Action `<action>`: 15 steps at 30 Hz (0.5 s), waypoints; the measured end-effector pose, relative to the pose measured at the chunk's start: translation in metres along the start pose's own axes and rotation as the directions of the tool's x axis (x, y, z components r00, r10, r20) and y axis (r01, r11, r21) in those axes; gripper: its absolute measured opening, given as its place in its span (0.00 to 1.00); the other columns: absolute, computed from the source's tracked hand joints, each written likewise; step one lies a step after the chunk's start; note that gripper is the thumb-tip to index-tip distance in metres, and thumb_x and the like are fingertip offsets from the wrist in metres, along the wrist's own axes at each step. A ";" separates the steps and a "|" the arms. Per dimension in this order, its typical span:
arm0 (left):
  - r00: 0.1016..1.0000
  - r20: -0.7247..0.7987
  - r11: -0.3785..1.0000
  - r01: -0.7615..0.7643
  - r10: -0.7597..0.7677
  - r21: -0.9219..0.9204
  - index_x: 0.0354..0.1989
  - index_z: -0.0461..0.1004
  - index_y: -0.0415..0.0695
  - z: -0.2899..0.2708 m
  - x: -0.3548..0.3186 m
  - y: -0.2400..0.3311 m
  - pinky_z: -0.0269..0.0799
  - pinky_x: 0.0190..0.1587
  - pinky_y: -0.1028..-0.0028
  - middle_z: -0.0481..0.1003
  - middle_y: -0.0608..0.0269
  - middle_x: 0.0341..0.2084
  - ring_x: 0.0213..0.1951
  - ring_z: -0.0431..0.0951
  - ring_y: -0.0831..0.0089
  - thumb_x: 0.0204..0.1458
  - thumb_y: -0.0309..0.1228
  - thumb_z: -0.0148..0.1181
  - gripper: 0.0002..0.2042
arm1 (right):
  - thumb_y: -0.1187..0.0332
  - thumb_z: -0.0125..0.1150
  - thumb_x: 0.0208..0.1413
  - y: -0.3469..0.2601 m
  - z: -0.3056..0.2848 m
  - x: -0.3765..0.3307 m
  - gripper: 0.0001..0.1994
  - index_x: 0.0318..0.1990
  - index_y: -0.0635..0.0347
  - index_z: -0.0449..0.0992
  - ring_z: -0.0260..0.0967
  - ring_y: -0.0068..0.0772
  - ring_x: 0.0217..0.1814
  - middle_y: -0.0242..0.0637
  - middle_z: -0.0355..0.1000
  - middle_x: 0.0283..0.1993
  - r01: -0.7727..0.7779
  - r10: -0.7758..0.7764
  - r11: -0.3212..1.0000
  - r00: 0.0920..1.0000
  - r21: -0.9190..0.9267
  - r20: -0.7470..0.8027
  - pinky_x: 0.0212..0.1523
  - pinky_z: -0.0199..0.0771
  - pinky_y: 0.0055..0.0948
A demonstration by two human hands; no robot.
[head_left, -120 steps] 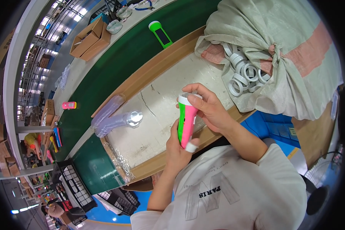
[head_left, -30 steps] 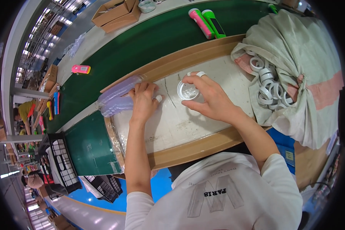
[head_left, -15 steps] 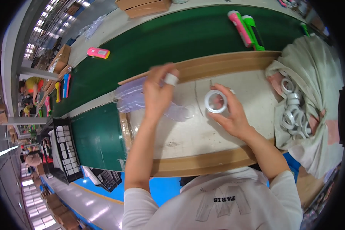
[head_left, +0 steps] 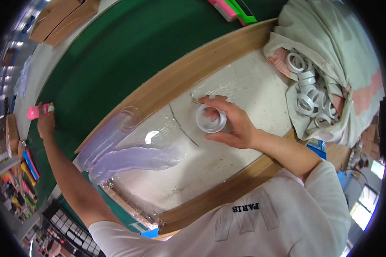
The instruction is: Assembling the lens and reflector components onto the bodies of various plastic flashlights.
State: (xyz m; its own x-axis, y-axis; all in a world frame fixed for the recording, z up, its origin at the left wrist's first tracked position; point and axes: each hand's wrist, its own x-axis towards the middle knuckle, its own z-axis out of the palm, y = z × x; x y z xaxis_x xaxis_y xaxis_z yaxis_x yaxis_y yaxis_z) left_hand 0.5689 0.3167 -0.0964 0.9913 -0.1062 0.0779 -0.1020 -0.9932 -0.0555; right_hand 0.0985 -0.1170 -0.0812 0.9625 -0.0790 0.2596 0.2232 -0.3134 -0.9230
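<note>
At the far left my left hand (head_left: 46, 123) reaches out over the green belt. Its fingers close round a pink torch-shaped item (head_left: 32, 112), partly covered by the hand. Over the pale work tray my right hand (head_left: 238, 124) holds a white ring (head_left: 211, 119) between thumb and fingers. The ring faces upward, and fingertips show through its middle. Clear, purple-tinted plastic sleeves (head_left: 133, 160) lie in the left part of the tray, apart from both hands. At the right, a cloth sack (head_left: 330, 47) gapes open with several loose white rings (head_left: 306, 100) inside.
Cardboard strips (head_left: 176, 70) edge the tray. Beyond it runs the green belt (head_left: 116, 55), with pink and green torch-shaped items (head_left: 240, 10) at the far side. A cardboard box (head_left: 64, 19) stands far left. Below it are coloured items (head_left: 30, 165) and a black crate (head_left: 75, 229).
My left hand has gone from above the sleeves to the pink item at far left. The right hand still holds the ring. The view has turned, and the sleeves now lie spread and uncovered.
</note>
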 end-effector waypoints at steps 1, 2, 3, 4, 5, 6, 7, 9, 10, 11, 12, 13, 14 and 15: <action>0.999 -0.026 0.999 0.035 -0.035 -0.022 0.64 0.55 0.63 -0.001 0.000 0.002 0.68 0.48 0.53 0.74 0.42 0.45 0.48 0.74 0.43 0.51 0.61 0.49 0.33 | 0.76 0.70 0.43 0.001 0.000 0.000 0.35 0.60 0.65 0.60 0.64 0.34 0.44 0.50 0.63 0.60 -0.009 0.009 1.000 1.000 -0.012 -0.010 0.46 0.67 0.29; 0.997 -0.069 0.999 0.036 -0.036 -0.003 0.60 0.60 0.61 -0.001 -0.009 0.016 0.69 0.47 0.54 0.75 0.46 0.44 0.47 0.74 0.44 0.51 0.60 0.50 0.29 | 0.77 0.69 0.43 0.004 0.001 -0.001 0.34 0.60 0.65 0.60 0.64 0.33 0.44 0.49 0.63 0.60 -0.018 0.017 0.999 1.000 -0.032 -0.020 0.46 0.67 0.29; 0.996 -0.071 0.998 0.063 -0.061 0.021 0.57 0.63 0.61 -0.001 -0.017 0.030 0.69 0.46 0.54 0.76 0.47 0.43 0.46 0.75 0.45 0.51 0.59 0.51 0.28 | 0.78 0.69 0.43 0.005 0.000 -0.003 0.34 0.60 0.64 0.60 0.64 0.33 0.44 0.49 0.64 0.60 -0.020 0.019 0.999 0.999 -0.047 -0.028 0.45 0.67 0.30; 0.992 -0.083 0.993 0.103 -0.099 0.054 0.55 0.65 0.60 -0.006 -0.028 0.032 0.69 0.45 0.54 0.76 0.48 0.43 0.46 0.75 0.46 0.51 0.58 0.52 0.26 | 0.78 0.69 0.43 0.004 0.001 -0.004 0.34 0.60 0.64 0.60 0.64 0.33 0.44 0.49 0.64 0.60 -0.005 0.004 0.999 1.000 -0.043 -0.029 0.45 0.67 0.30; 0.988 -0.148 0.996 0.033 -0.044 -0.078 0.50 0.69 0.58 -0.003 -0.042 0.027 0.70 0.44 0.56 0.76 0.48 0.40 0.42 0.77 0.50 0.51 0.53 0.55 0.20 | 0.78 0.68 0.43 0.003 0.002 -0.005 0.34 0.60 0.63 0.60 0.64 0.34 0.44 0.48 0.64 0.59 -0.057 0.056 0.997 0.998 -0.049 -0.023 0.49 0.67 0.31; 0.989 -0.148 0.966 -0.018 -0.022 -0.259 0.48 0.70 0.56 -0.002 -0.055 0.020 0.72 0.42 0.59 0.76 0.51 0.37 0.39 0.77 0.55 0.53 0.47 0.55 0.17 | 0.77 0.67 0.44 0.001 0.003 -0.005 0.33 0.60 0.61 0.60 0.64 0.34 0.44 0.46 0.64 0.58 -0.103 0.102 0.993 0.995 -0.053 -0.016 0.52 0.67 0.32; 0.988 -0.155 0.903 -0.065 -0.002 -0.424 0.47 0.70 0.55 -0.010 -0.071 0.011 0.73 0.39 0.62 0.76 0.54 0.34 0.36 0.78 0.61 0.54 0.41 0.55 0.13 | 0.77 0.67 0.44 -0.002 0.006 -0.005 0.33 0.60 0.61 0.60 0.64 0.34 0.44 0.46 0.64 0.58 -0.079 0.078 0.996 0.997 -0.039 -0.008 0.52 0.67 0.32; 1.000 0.011 0.505 0.006 0.006 -0.863 0.45 0.69 0.48 -0.048 -0.120 0.060 0.75 0.33 0.75 0.73 0.62 0.33 0.34 0.76 0.74 0.56 0.28 0.50 0.09 | 0.76 0.64 0.45 -0.006 0.003 -0.007 0.32 0.60 0.58 0.61 0.63 0.33 0.45 0.42 0.64 0.57 -0.062 0.057 0.976 0.998 -0.210 -0.030 0.59 0.63 0.35; 0.999 -0.007 0.398 -0.026 0.050 -0.917 0.45 0.69 0.46 -0.069 -0.145 0.079 0.75 0.32 0.78 0.72 0.64 0.34 0.34 0.75 0.77 0.56 0.25 0.48 0.09 | 0.74 0.64 0.46 -0.005 0.002 -0.009 0.31 0.60 0.56 0.61 0.63 0.35 0.50 0.40 0.63 0.58 -0.143 0.144 0.980 0.990 -0.138 -0.009 0.63 0.58 0.37; 0.993 -0.027 0.331 -0.064 0.113 -0.941 0.44 0.69 0.46 -0.091 -0.172 0.096 0.75 0.32 0.78 0.72 0.62 0.36 0.35 0.75 0.76 0.57 0.25 0.48 0.08 | 0.74 0.64 0.46 -0.005 0.003 -0.011 0.31 0.60 0.56 0.61 0.63 0.35 0.50 0.40 0.63 0.58 -0.115 0.115 0.985 0.993 -0.128 -0.008 0.63 0.58 0.37; 0.982 -0.052 0.257 -0.099 0.183 -0.962 0.44 0.68 0.45 -0.109 -0.200 0.116 0.75 0.32 0.78 0.72 0.61 0.38 0.35 0.75 0.75 0.57 0.25 0.48 0.08 | 0.75 0.64 0.46 -0.005 0.003 -0.013 0.31 0.60 0.56 0.61 0.63 0.36 0.54 0.40 0.62 0.59 -0.154 0.152 0.983 0.988 -0.095 -0.032 0.63 0.58 0.36; 0.974 -0.038 0.233 -0.091 0.222 -0.968 0.43 0.68 0.44 -0.129 -0.228 0.136 0.74 0.31 0.78 0.72 0.61 0.38 0.35 0.76 0.76 0.57 0.25 0.50 0.07 | 0.75 0.64 0.45 -0.005 0.002 -0.013 0.31 0.60 0.57 0.61 0.62 0.36 0.57 0.39 0.61 0.59 -0.190 0.187 0.980 0.981 -0.057 -0.053 0.63 0.59 0.34; 0.961 -0.043 0.154 -0.088 0.274 -0.984 0.42 0.68 0.44 -0.147 -0.256 0.148 0.73 0.31 0.78 0.73 0.59 0.39 0.36 0.76 0.75 0.57 0.25 0.51 0.06 | 0.75 0.64 0.45 -0.008 0.000 -0.013 0.31 0.60 0.57 0.61 0.62 0.36 0.57 0.39 0.61 0.59 -0.158 0.156 0.986 0.986 -0.046 -0.054 0.63 0.59 0.34; 0.955 -0.033 0.160 -0.083 0.295 -0.984 0.41 0.67 0.44 -0.163 -0.283 0.163 0.73 0.30 0.77 0.73 0.58 0.39 0.36 0.76 0.74 0.56 0.25 0.52 0.05 | 0.75 0.64 0.45 -0.009 -0.002 -0.012 0.32 0.61 0.57 0.60 0.61 0.36 0.59 0.40 0.61 0.60 -0.215 0.215 0.977 0.976 0.008 -0.038 0.62 0.59 0.33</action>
State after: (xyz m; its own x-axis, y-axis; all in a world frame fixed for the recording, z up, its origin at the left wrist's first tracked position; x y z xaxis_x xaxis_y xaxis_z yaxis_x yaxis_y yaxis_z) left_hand 0.2586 0.1772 0.0352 0.9138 -0.3959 0.0910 -0.1809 -0.1961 0.9638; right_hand 0.0844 -0.1151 -0.0751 0.9813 -0.1810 0.0654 0.0119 -0.2819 -0.9594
